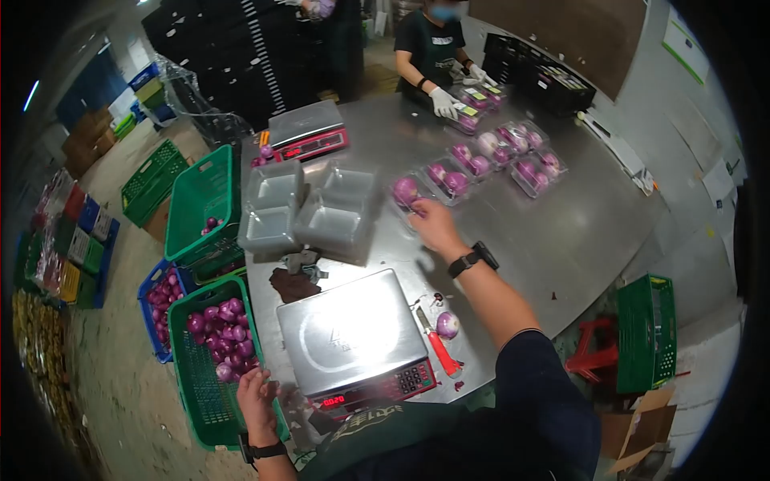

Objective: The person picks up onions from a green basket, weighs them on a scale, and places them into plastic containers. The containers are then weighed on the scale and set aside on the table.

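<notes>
My right hand [435, 228] reaches over the steel table, its fingers closed at the near edge of a clear plastic tray [409, 218] that has a red onion [405, 191] in it. Loosely curled and apart, the fingers of my left hand [257, 398] hold nothing; the hand hovers at the rim of a green crate [195, 401] of red onions [222, 333]. Between my arms stands a digital scale [353, 329] with a bare steel plate. Right of it lie a red-handled knife [439, 346] and a single onion [447, 324].
Stacked clear trays [333, 210] stand beyond the scale, near a dark rag [294, 284]. Several filled trays [449, 178] line the far right. Across the table [553, 240], a gloved co-worker [433, 60] handles packed trays. A second scale [305, 128] sits at the back left.
</notes>
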Demonstrator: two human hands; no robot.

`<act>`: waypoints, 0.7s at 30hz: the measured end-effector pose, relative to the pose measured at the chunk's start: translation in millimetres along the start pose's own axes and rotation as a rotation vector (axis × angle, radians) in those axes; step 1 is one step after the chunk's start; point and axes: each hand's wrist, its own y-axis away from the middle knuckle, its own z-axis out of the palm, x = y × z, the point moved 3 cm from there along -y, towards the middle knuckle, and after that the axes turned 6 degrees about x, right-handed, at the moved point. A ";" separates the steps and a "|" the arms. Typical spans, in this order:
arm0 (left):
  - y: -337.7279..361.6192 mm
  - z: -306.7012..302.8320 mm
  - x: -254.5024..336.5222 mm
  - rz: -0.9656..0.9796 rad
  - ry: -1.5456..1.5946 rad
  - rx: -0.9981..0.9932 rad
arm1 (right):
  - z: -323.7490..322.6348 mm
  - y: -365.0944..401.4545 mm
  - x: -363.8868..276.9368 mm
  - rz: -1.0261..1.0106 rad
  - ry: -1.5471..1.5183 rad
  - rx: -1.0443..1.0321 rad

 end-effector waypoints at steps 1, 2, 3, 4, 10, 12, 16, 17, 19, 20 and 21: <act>-0.3 -10.1 2.3 0.006 0.010 0.021 | 26.9 2.1 -16.3 -0.165 0.028 -0.004; 5.1 -15.7 6.2 -0.005 0.020 0.056 | 48.2 4.2 -35.8 -0.177 0.018 -0.011; 6.8 -24.2 7.5 0.004 0.027 0.069 | 68.9 7.3 -59.5 -0.282 0.029 -0.036; 9.0 -36.2 6.5 -0.004 0.022 0.101 | 88.0 10.9 -79.2 -0.387 0.040 -0.062; 10.4 -110.6 8.1 -0.014 0.040 0.246 | 187.6 13.5 -110.9 -0.500 0.272 -0.393; 8.9 -143.4 6.4 -0.019 0.047 0.293 | 205.5 12.7 -98.4 -0.519 0.446 -0.485; -18.8 -223.2 -16.7 -0.029 0.091 0.337 | 207.2 16.0 -110.9 -0.545 0.486 -0.361; -25.9 -235.4 -15.0 -0.051 0.101 0.332 | 223.6 3.4 -81.3 -0.539 0.450 -0.240; -39.9 -251.3 -2.7 -0.071 0.103 0.379 | 216.2 2.6 -95.9 -0.466 0.431 -0.275; -51.0 -263.1 -0.9 -0.081 0.089 0.379 | 217.6 0.5 -94.6 -0.421 0.394 -0.275; -60.7 -271.6 3.4 -0.108 0.076 0.412 | 214.6 -1.0 -97.0 -0.369 0.359 -0.265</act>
